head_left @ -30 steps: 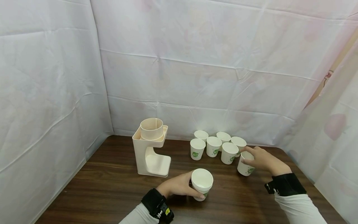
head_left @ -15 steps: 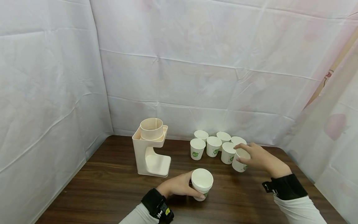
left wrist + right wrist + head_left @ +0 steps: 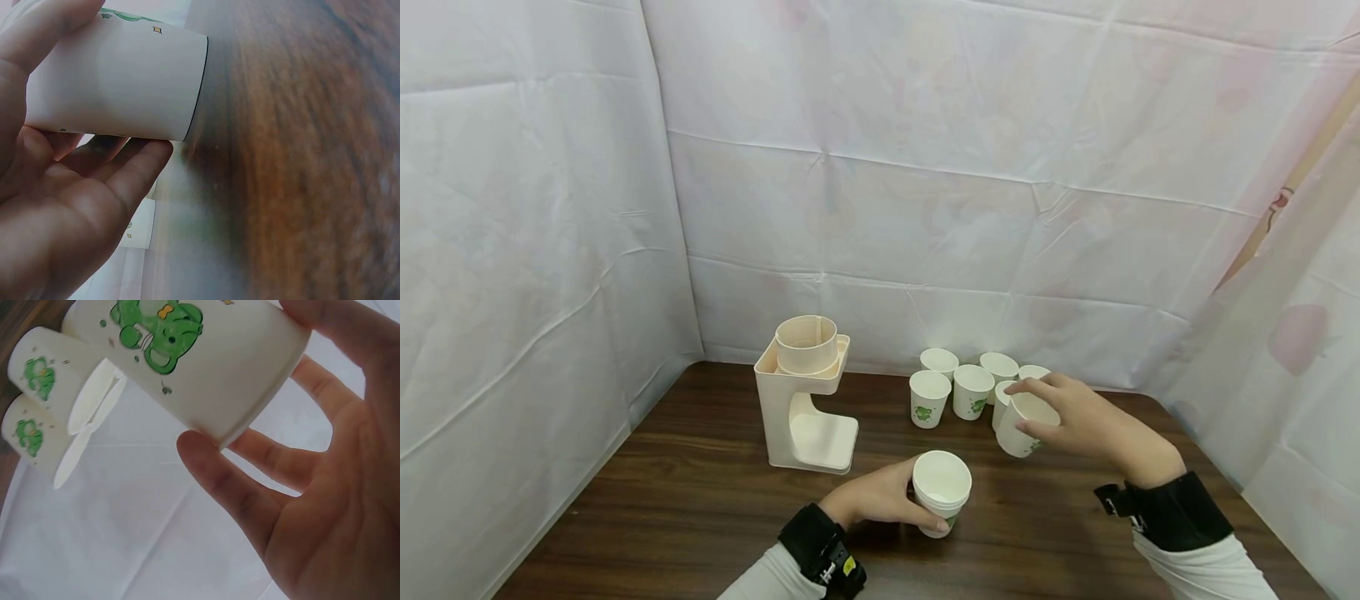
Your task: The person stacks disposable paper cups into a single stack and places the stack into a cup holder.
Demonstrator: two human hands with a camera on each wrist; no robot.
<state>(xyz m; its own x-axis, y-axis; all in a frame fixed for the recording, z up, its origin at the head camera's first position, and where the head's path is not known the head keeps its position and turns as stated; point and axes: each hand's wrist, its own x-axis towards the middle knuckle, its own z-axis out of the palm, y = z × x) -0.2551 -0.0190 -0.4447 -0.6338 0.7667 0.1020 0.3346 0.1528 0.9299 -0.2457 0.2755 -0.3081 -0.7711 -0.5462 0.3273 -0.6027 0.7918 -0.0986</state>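
Note:
In the head view my left hand (image 3: pixel 880 502) grips a small stack of nested white paper cups (image 3: pixel 942 483) near the front of the table. The left wrist view shows thumb and fingers around the side of the lowest cup (image 3: pixel 125 81), its base close to the wood. To the right, my right hand (image 3: pixel 1086 425) holds a single paper cup (image 3: pixel 1017 432) near its rim, slightly tilted. A green cartoon animal is printed on that cup's side (image 3: pixel 225 375) in the right wrist view. Just behind it stand several more paper cups (image 3: pixel 929 402), some partly hidden by my right hand.
A cream plastic stand (image 3: pixel 775 417) with a round holder (image 3: pixel 806 358) on top is at the left of the dark wooden table (image 3: pixel 700 500). White cloth (image 3: pixel 880 225) hangs behind the table and along both sides.
My right hand has moved left with its cup, which now covers part of a standing cup behind it. The left hand and its stack have stayed in place.

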